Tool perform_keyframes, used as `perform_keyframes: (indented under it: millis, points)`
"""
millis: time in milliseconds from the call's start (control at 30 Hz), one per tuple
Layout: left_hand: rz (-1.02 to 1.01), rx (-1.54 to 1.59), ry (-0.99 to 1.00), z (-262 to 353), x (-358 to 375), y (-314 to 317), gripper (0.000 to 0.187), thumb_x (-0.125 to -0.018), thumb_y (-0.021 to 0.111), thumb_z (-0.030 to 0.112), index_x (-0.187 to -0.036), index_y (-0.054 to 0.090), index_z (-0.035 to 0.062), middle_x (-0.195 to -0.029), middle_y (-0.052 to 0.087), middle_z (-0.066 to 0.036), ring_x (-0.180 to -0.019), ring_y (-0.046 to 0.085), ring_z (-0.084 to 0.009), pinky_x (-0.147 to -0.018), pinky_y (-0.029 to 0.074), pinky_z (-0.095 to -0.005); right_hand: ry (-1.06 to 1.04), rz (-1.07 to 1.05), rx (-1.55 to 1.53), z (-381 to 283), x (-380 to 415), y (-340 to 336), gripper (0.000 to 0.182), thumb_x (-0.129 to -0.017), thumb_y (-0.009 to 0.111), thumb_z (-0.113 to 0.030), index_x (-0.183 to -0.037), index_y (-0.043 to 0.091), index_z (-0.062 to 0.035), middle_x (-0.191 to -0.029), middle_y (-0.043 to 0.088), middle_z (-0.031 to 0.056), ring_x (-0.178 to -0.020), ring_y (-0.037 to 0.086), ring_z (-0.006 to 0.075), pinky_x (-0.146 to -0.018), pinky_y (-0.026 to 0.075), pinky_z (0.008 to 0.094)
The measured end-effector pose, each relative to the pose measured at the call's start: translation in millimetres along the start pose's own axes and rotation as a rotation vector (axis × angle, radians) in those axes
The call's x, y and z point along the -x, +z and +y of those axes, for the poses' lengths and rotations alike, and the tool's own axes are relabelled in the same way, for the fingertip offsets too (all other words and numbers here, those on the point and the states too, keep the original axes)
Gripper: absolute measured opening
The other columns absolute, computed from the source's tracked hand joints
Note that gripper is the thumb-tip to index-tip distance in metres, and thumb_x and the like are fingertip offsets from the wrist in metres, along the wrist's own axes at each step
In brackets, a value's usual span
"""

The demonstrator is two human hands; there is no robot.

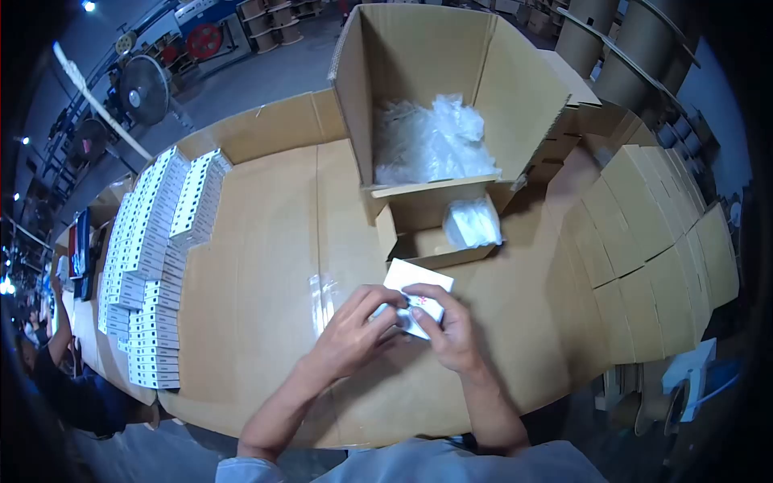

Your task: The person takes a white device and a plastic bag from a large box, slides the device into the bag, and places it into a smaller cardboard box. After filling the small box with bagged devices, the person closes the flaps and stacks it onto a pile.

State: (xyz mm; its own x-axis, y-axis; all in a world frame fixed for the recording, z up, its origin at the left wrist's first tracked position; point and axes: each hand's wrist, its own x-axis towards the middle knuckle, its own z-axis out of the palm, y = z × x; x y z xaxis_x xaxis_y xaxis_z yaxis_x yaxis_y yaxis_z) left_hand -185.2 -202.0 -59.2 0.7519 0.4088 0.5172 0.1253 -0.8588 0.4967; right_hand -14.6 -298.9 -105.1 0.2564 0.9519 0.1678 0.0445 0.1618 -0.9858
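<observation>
A flat white square piece [415, 278], card or small box, lies on the cardboard-covered table in front of me, with a small red mark near its middle. Over its left side my left hand [360, 326] has its fingers curled together in a pinch; what sits between them is hidden. My right hand [449, 328] grips the white piece from the right, index finger across its top and thumb near the middle. Just beyond stands a small open carton [439, 259] holding a clear-wrapped white bundle [473, 224].
Behind the small carton rises a large open carton [427, 48] with clear plastic bags [439, 137] inside. Stacks of small white boxes [153, 233] line the left edge. Folded cardboard pieces [644, 249] lean at the right. A co-worker's arm [60, 322] shows far left.
</observation>
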Motion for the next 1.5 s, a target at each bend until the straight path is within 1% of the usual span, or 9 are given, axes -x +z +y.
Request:
perform_keyframes:
  millis: [67, 167, 367, 567, 733, 1033, 1167, 1267, 1500]
  points:
    - [-0.184, 0.196, -0.074, 4, -38, -7, 0.034, -0.071, 0.087, 0.008, -0.098, 0.066, 0.0036, -0.100, 0.066, -0.010, -0.091, 0.067, -0.0252, -0.078, 0.056, -0.0368, 0.008, 0.058, 0.017, 15, 7, -33, 0.019, -0.099, 0.058, -0.004, -0.115, 0.068, -0.0012, -0.110, 0.068, 0.0054, -0.092, 0.063, 0.0097, -0.079, 0.053, 0.0237]
    - [-0.009, 0.128, -0.142, -20, -127, -3, 0.015, -0.092, 0.070, 0.014, -0.092, 0.069, -0.0005, -0.077, 0.068, -0.011, -0.071, 0.066, -0.0239, -0.068, 0.053, -0.0343, 0.106, 0.114, -0.115, 18, 18, -70, 0.017, -0.099, 0.057, -0.003, -0.110, 0.069, 0.0018, -0.110, 0.068, 0.0087, -0.093, 0.066, 0.0134, -0.078, 0.057, 0.0267]
    - [-0.188, -0.402, -0.353, -192, -284, 68, 0.021, -0.083, 0.072, 0.014, -0.095, 0.075, -0.0030, -0.088, 0.072, -0.025, -0.083, 0.073, -0.0372, -0.080, 0.057, -0.0442, 0.071, 0.183, -0.162, 6, 18, -108, 0.017, -0.098, 0.058, -0.001, -0.111, 0.068, 0.0047, -0.109, 0.067, 0.0129, -0.094, 0.068, 0.0173, -0.082, 0.060, 0.0302]
    - [-0.250, -0.462, -0.418, -280, -302, 106, 0.028, -0.080, 0.076, 0.021, -0.094, 0.074, -0.0036, -0.095, 0.071, -0.027, -0.093, 0.072, -0.0379, -0.084, 0.056, -0.0447, 0.085, 0.205, -0.111, -1, 21, -138, 0.018, -0.097, 0.059, 0.001, -0.113, 0.068, 0.0039, -0.106, 0.068, 0.0122, -0.088, 0.070, 0.0168, -0.076, 0.056, 0.0265]
    - [0.123, -0.191, -0.636, -254, -305, 75, 0.032, -0.081, 0.071, 0.020, -0.099, 0.067, -0.0064, -0.091, 0.070, -0.019, -0.086, 0.068, -0.0298, -0.078, 0.054, -0.0409, -0.065, 0.271, 0.277, -23, -14, -162, 0.016, -0.097, 0.058, -0.002, -0.101, 0.074, -0.0018, -0.088, 0.069, 0.0062, -0.069, 0.060, 0.0078, -0.059, 0.046, 0.0215]
    - [0.549, 0.355, -0.398, -219, -295, 52, 0.014, -0.090, 0.060, 0.007, -0.103, 0.057, 0.0034, -0.089, 0.062, -0.005, -0.079, 0.060, -0.0151, -0.070, 0.049, -0.0308, -0.563, 0.424, 0.567, -66, -214, -140, 0.023, -0.084, 0.076, -0.022, -0.104, 0.076, -0.0090, -0.095, 0.073, 0.0133, -0.092, 0.064, 0.0311, -0.086, 0.051, 0.0403]
    - [0.413, 0.494, -0.283, -181, -285, 49, 0.020, -0.095, 0.050, -0.004, -0.114, 0.057, -0.0017, -0.102, 0.061, -0.004, -0.090, 0.056, -0.0106, -0.078, 0.047, -0.0258, -0.650, 0.430, 0.760, -46, -293, -137, 0.033, -0.082, 0.080, -0.030, -0.106, 0.077, -0.0077, -0.099, 0.075, 0.0148, -0.097, 0.067, 0.0329, -0.091, 0.051, 0.0435]
    - [0.375, 0.501, -0.324, -172, -286, 47, 0.023, -0.092, 0.048, -0.007, -0.110, 0.060, 0.0000, -0.097, 0.061, -0.002, -0.088, 0.055, -0.0097, -0.076, 0.046, -0.0246, -0.470, 0.121, 0.674, -25, -336, -150, 0.030, -0.083, 0.078, -0.033, -0.099, 0.079, -0.0075, -0.095, 0.076, 0.0160, -0.091, 0.070, 0.0332, -0.089, 0.053, 0.0434]
    - [0.403, 0.031, -0.404, -202, -286, 59, 0.026, -0.084, 0.050, -0.007, -0.107, 0.062, -0.0024, -0.083, 0.067, -0.013, -0.078, 0.062, -0.0178, -0.074, 0.051, -0.0344, -0.388, 0.282, 0.500, -5, -358, -166, 0.028, -0.087, 0.073, -0.034, -0.088, 0.080, -0.0066, -0.085, 0.076, 0.0131, -0.079, 0.072, 0.0303, -0.080, 0.055, 0.0371]
